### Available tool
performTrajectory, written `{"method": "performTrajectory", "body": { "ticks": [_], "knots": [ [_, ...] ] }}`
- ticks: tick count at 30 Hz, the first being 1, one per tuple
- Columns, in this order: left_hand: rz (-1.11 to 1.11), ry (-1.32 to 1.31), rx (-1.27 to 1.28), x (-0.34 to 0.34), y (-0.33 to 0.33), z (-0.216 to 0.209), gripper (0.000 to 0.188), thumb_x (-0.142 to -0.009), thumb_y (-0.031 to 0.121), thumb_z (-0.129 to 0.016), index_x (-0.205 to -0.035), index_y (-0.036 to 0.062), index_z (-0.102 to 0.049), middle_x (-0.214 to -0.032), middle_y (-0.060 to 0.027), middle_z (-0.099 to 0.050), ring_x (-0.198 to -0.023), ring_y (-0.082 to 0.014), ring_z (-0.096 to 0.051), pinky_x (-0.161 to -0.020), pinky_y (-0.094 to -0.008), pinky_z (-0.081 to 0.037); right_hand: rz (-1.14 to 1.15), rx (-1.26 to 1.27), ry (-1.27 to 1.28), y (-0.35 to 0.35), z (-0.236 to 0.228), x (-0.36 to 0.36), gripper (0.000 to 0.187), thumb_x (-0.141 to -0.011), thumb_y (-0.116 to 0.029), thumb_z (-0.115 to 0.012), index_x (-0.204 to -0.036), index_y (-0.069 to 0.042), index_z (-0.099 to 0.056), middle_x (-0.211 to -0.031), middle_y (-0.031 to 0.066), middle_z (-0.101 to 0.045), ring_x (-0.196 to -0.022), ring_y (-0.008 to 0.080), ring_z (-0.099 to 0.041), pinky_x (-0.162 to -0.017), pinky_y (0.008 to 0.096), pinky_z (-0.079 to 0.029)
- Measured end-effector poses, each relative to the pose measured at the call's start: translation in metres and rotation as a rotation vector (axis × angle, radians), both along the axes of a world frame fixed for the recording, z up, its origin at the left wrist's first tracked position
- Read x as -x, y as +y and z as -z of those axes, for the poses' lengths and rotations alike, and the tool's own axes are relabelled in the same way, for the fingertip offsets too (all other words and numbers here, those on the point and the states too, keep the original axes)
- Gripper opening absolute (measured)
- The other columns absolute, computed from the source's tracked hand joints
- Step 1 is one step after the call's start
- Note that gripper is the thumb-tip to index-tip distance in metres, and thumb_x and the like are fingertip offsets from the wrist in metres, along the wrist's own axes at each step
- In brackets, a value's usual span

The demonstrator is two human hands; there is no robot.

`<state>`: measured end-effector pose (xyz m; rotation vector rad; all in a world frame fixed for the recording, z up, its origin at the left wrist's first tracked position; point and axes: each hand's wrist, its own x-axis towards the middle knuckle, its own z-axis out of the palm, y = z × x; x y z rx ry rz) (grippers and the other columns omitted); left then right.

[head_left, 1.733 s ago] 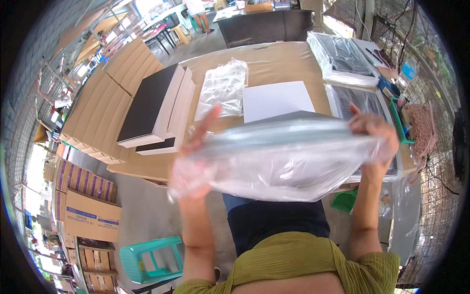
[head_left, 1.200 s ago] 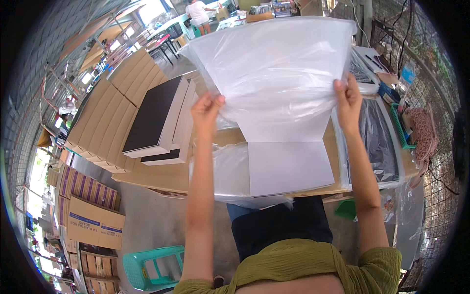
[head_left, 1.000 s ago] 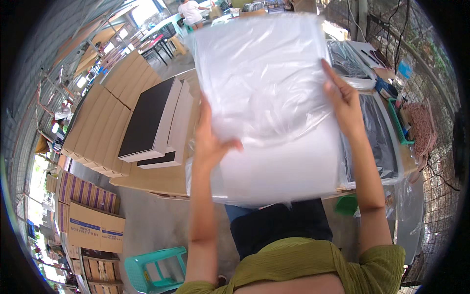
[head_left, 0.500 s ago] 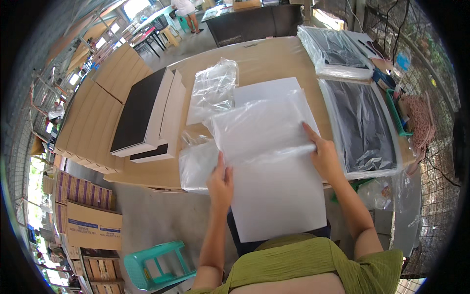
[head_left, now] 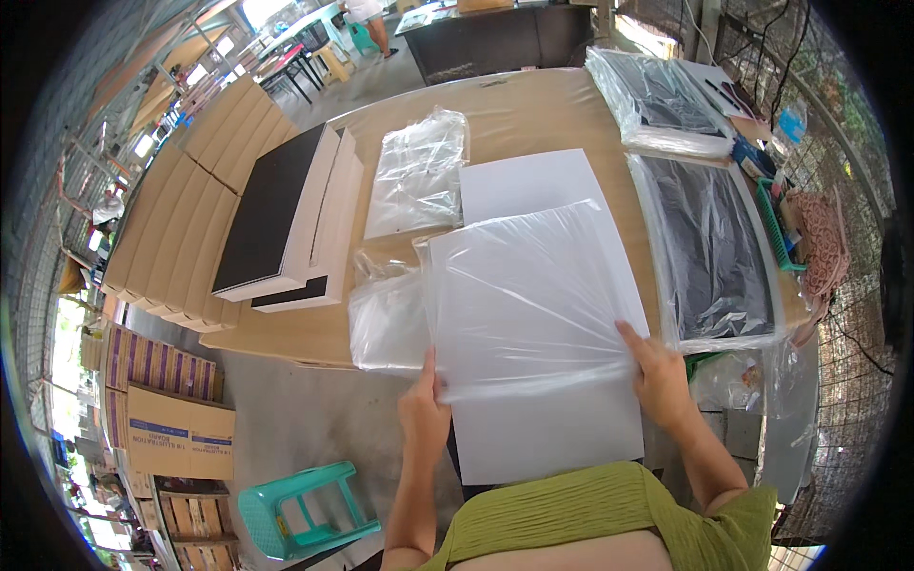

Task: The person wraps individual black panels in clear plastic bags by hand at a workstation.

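A white board lies partly inside a clear plastic bag, its lower part bare and reaching back toward my body. My left hand is closed on the bag's left edge near its mouth, thumb and fingers pinching the film. On the opposite side, my right hand grips the bag's right edge and the board's side. Creases fan across the film from the right hand. Beneath and beyond the bag is a stack of white sheets on the brown-covered table.
Folded clear bags and more plastic film lie left of the sheets. Black-topped white boxes and brown cartons stand farther left. Bagged black boards are at right, beside a green basket. A teal stool stands on the floor.
Both hands have moved toward my body, drawing the bag's mouth down along the white board. More of the board is now inside the film, which lies smoother and tighter.
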<state>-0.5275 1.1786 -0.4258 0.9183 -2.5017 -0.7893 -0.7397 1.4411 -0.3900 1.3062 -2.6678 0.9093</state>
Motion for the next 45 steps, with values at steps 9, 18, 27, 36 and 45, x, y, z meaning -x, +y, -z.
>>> {"method": "performTrajectory", "body": {
  "ticks": [9, 18, 27, 36, 45],
  "knots": [
    [0.024, -0.076, -0.016, -0.067, 0.06, -0.005, 0.076, -0.076, -0.007, -0.051, -0.148, 0.0085, -0.032, -0.065, -0.0155, -0.056, -0.054, -0.0298, -0.055, -0.054, -0.0375, -0.046, -0.017, -0.079, -0.162, 0.063, 0.015, -0.057, 0.067, -0.074, 0.006, -0.056, -0.137, -0.015, -0.049, -0.069, 0.0128, -0.053, -0.058, 0.0308, -0.055, -0.054, 0.0405, -0.047],
    [0.301, -0.02, -0.27, -0.113, 0.078, -0.003, 0.064, -0.084, 0.001, -0.059, -0.143, 0.018, -0.043, -0.074, -0.0123, -0.055, -0.06, -0.0192, -0.054, -0.06, -0.0256, -0.046, -0.04, 0.075, -0.451, 0.088, 0.009, -0.078, 0.048, -0.073, 0.013, -0.055, -0.114, -0.008, -0.067, -0.075, 0.0136, -0.059, -0.059, 0.025, -0.059, -0.054, 0.0343, -0.047],
    [0.321, 0.306, 0.154, -0.026, 0.079, 0.021, 0.041, -0.076, -0.003, -0.071, -0.115, 0.0076, -0.068, -0.071, -0.0083, -0.063, -0.055, -0.0184, -0.058, -0.051, -0.0255, -0.048, 0.238, 0.376, -0.347, 0.076, -0.002, -0.028, 0.035, -0.075, 0.018, -0.048, -0.092, -0.001, -0.072, -0.073, 0.0101, -0.064, -0.069, 0.0179, -0.064, -0.064, 0.0267, -0.05],
    [0.766, 0.549, 0.198, 0.213, 0.155, 0.005, 0.05, -0.082, 0.004, -0.063, -0.131, 0.0071, -0.054, -0.076, -0.007, -0.059, -0.063, -0.0241, -0.06, -0.054, -0.0339, -0.051, 0.686, 0.629, -0.068, 0.207, 0.014, 0.117, 0.031, -0.083, 0.013, -0.046, -0.097, 0.001, -0.072, -0.072, 0.0034, -0.06, -0.068, 0.0103, -0.055, -0.066, 0.0235, -0.045],
    [0.847, 0.35, 0.492, 0.238, 0.205, 0.036, 0.053, -0.076, 0.013, -0.061, -0.129, 0.0102, -0.058, -0.07, -0.0014, -0.055, -0.066, -0.0172, -0.058, -0.064, -0.0322, -0.043, 0.78, 0.41, -0.228, 0.285, 0.064, 0.163, 0.032, -0.087, 0.006, -0.046, -0.103, -0.004, -0.072, -0.071, 0.0026, -0.058, -0.061, 0.0086, -0.05, -0.061, 0.024, -0.042]
  ]
}}
